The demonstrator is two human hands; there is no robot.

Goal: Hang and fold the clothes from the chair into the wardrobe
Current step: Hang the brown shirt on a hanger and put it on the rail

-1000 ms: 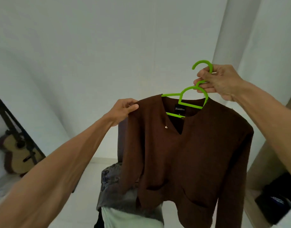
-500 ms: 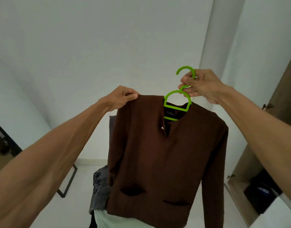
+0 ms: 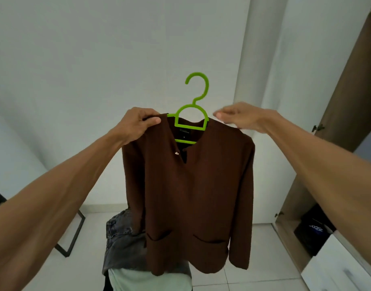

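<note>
Before the white wall [image 3: 117,59], in the head view, a brown top [image 3: 197,185] hangs at full length on a green hanger [image 3: 198,95], held up in the air between two outstretched bare arms. The hanger's hook stands free above the neckline, its open end turned to the left, and the loop and lower bar show inside the collar. A small pale button sits at the slit of the neck, and two dark pocket openings lie near the hem.

The left hand [image 3: 138,124] is clamped on the top at its left shoulder, thumb over the front of the cloth and fingers curled behind, right at the left end of the hanger, where a short green tip shows just beside the thumb. The right hand [image 3: 241,117] is at the right shoulder of the top, fingers curled and smeared by motion; it touches or nearly touches the cloth, but whether it pinches anything cannot be told.

Below and behind the top's hem, washed grey jeans [image 3: 121,238] are draped in a pile, with a pale green garment [image 3: 148,280] under them at the bottom edge of the picture. The top's left sleeve hangs in front of the jeans.

At the right edge stands the wardrobe [image 3: 348,101] with its brown door open. A dark bag [image 3: 314,234] lies on its low shelf, and white drawers [image 3: 337,269] are just beside it. A black metal frame [image 3: 75,234] stands on the pale tiled floor [image 3: 253,259] at the left.
</note>
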